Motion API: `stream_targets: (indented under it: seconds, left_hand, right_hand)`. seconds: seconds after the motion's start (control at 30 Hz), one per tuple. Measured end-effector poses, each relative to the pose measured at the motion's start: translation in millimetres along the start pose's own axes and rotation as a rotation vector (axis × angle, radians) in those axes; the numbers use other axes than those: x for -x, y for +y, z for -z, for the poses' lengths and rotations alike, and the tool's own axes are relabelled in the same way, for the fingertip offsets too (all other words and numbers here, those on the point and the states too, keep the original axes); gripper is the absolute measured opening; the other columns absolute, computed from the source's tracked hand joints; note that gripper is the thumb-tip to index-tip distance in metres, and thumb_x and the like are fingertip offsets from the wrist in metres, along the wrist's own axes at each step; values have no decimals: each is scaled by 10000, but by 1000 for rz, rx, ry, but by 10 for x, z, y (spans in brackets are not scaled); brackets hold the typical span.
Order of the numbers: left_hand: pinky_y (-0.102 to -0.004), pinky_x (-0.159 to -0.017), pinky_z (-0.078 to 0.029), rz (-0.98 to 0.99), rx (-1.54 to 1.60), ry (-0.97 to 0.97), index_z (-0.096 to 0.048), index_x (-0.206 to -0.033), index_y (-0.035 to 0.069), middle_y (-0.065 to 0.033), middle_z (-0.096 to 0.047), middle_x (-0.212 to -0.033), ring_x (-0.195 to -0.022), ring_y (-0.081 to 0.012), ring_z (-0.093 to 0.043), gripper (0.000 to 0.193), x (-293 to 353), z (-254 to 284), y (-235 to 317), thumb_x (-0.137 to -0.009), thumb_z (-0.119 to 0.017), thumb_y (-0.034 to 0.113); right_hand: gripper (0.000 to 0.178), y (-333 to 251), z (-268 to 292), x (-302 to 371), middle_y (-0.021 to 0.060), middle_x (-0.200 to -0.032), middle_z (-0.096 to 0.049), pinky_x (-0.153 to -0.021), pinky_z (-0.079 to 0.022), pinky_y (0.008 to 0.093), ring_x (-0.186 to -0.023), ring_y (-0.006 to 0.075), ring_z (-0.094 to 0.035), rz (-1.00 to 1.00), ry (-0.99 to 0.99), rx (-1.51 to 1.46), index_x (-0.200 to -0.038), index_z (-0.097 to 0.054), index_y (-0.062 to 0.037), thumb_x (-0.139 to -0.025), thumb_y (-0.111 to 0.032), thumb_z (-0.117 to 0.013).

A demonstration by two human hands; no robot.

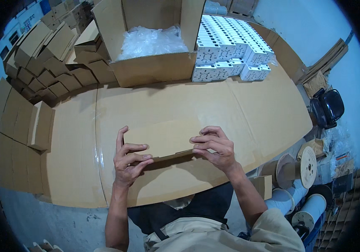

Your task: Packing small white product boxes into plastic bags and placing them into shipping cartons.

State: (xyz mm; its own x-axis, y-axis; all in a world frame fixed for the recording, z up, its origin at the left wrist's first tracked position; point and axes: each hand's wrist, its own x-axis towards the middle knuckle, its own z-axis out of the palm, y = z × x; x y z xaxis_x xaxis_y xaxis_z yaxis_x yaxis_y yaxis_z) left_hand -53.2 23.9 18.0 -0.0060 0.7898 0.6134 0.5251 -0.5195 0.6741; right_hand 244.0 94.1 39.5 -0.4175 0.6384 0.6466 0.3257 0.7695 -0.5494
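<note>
A small brown cardboard box (163,136) lies in front of me near the front edge of the cardboard-covered table (188,101). At its left end, my left hand (130,164) pinches the near edge between thumb and fingers, with the index finger raised along the side. My right hand (217,150) grips the right end, thumb below the near edge and fingers over the top. A thin dark slit runs along that near edge between my hands. Whatever is inside the box is hidden.
A large open carton (152,69) holding clear plastic bags (152,42) stands at the back. Stacked white boxes (230,46) are to its right, open brown boxes (54,54) to its left. Closed brown boxes (10,143) line the left edge. Cable spools (308,168) and a black chair (329,107) are at right.
</note>
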Motion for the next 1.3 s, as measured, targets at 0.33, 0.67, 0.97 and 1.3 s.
stream_targets:
  seconds: [0.33,0.67,0.97,1.3]
  left_hand:
    - [-579,-1204,-290,37,49,-79,-781,-769,117,-69,-735,-1114,-1418,-443,-403,166,27,133,-44,-650,-893,89]
    - [-498,-1180,-325,152,18,-246,-777,-938,93,-162,-546,-1400,-1310,-340,-518,349,-29,184,-190,-622,-923,119]
    - [-459,-1151,-380,226,74,-127,-563,-1288,110,-126,-568,-1283,-1335,-339,-474,875,51,57,-331,-525,-991,146]
    - [-429,-1096,-452,285,-36,127,-496,-1288,87,-134,-441,-1361,-1267,-297,-511,856,39,304,-277,-579,-975,100]
  right_hand:
    - [163,82,201,55,71,-1108,-757,-994,-525,412,-1184,304,-633,-81,-108,-83,-816,-707,-58,-732,-53,-847]
    - [284,252,58,-53,141,-1463,-551,-1103,-447,446,-1400,343,-465,-231,-180,-299,-1071,-772,-76,-790,-41,-797]
    - [741,280,-173,272,189,-1409,-537,-1109,-425,396,-1299,250,-534,-564,169,-783,-1541,-337,-32,-957,-301,-706]
    - [521,354,-270,307,177,-1124,-674,-921,-543,333,-1042,197,-655,-633,231,-559,-1498,-394,-10,-1061,-267,-515]
